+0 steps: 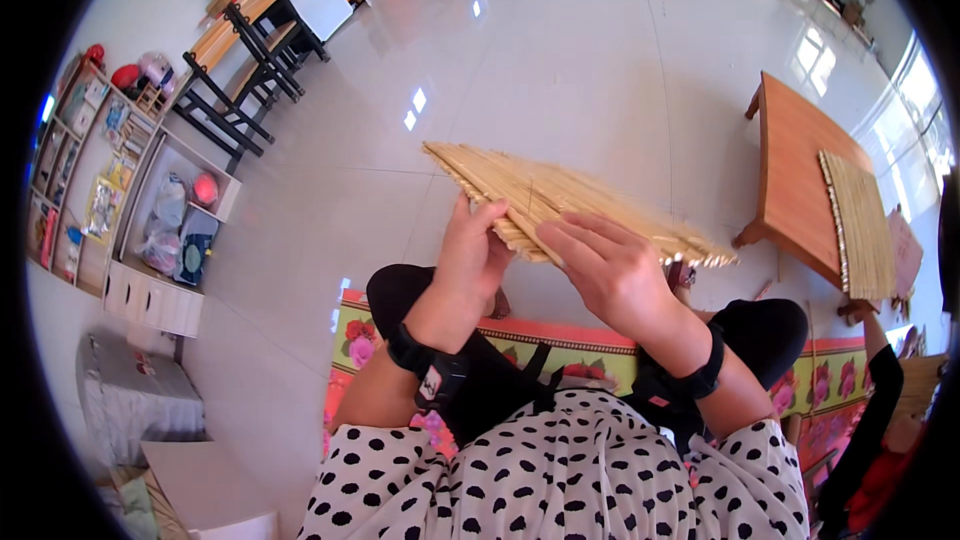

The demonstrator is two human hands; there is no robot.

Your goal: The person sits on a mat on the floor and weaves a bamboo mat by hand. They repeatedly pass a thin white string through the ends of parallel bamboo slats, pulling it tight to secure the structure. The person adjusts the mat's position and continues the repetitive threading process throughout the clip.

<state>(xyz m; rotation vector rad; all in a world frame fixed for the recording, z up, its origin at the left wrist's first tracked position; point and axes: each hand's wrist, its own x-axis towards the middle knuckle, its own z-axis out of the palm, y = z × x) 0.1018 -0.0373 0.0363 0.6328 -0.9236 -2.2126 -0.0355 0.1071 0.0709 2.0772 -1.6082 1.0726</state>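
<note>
In both hands I hold a panel of pale yellow straw-like sticks (555, 190), tilted above my lap, its right part slightly blurred. My left hand (475, 255) grips the panel's lower left edge, thumb on top and fingers partly hidden behind it. My right hand (610, 265) has its fingers pressed together along the sticks, just right of my left thumb, its thumb hidden. My crossed black-clad legs lie beneath on a floral mat (357, 325).
A low wooden table (795, 195) at right bears a similar panel (860, 225); another person's arm (880, 370) reaches to its near corner. Shelves (120, 260), wooden chairs (235, 90) and a grey covered object (140, 390) stand left, on a glossy tiled floor (580, 70).
</note>
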